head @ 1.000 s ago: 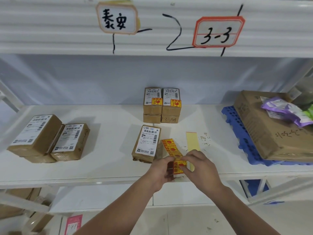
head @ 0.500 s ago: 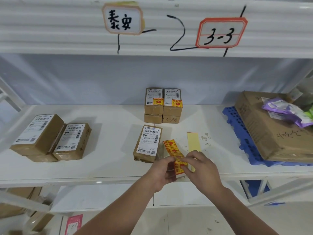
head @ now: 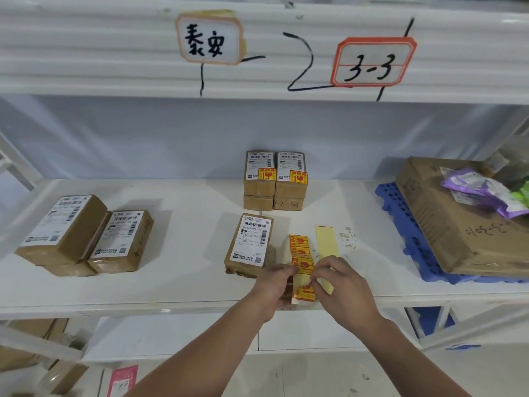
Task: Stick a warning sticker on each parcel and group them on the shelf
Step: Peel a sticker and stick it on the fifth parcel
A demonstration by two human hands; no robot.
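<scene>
Bare shelf point(head: 194, 247) lane between left parcels point(head: 86, 236) and centre parcel point(head: 249, 245), another between backing strip point(head: 326, 240) and blue pallet point(head: 398, 222). Stickered stack point(head: 274, 184) blocks centre rear; carton point(head: 452, 224) fills right end; upper beam point(head: 114, 53) caps headroom.

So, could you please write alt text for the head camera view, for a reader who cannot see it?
The left hand and right hand pinch a strip of warning stickers at the front of a white shelf, beside a brown parcel without one. Behind it, stacked parcels carry yellow stickers on top; the parcels at the left show none.
</scene>
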